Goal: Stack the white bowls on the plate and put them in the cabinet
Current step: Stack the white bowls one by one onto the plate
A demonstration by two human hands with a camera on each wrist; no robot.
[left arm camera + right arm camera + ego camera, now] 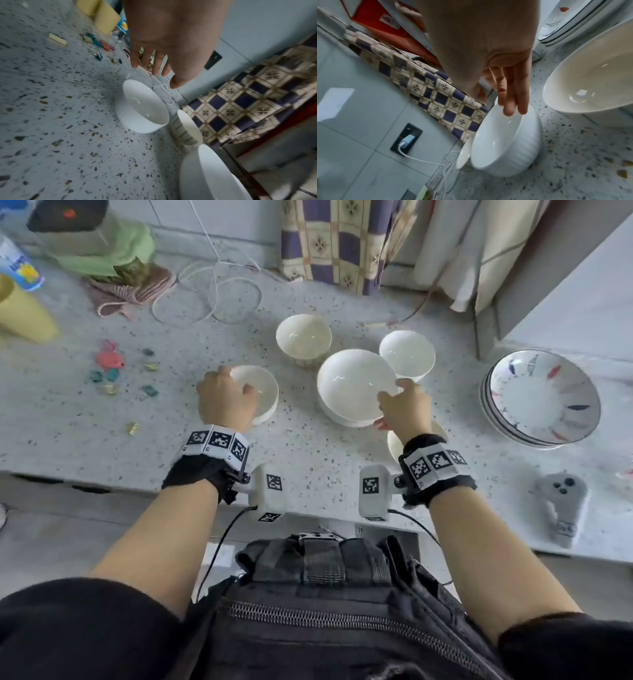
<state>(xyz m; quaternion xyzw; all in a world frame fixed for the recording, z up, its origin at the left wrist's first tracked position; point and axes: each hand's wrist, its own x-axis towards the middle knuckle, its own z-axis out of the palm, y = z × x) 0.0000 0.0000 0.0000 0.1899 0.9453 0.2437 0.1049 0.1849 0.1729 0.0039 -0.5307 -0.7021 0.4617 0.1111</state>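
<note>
reaching over the speckled counter [308, 474], i count five white bowls: one under my left hand [224, 397], one large bowl [352, 385] in the middle, two smaller behind it, and one near my right wrist. my left fingers hang straight and apart above the left bowl [262, 392], not gripping. my right hand [406, 407] has straight fingers [513, 97] together, touching the large bowl's rim. to the right sits one stack of patterned plates [541, 398].

Soft even daylight, faint shadows, wide-angle edge warping, motion-blurred wrist views.
</note>
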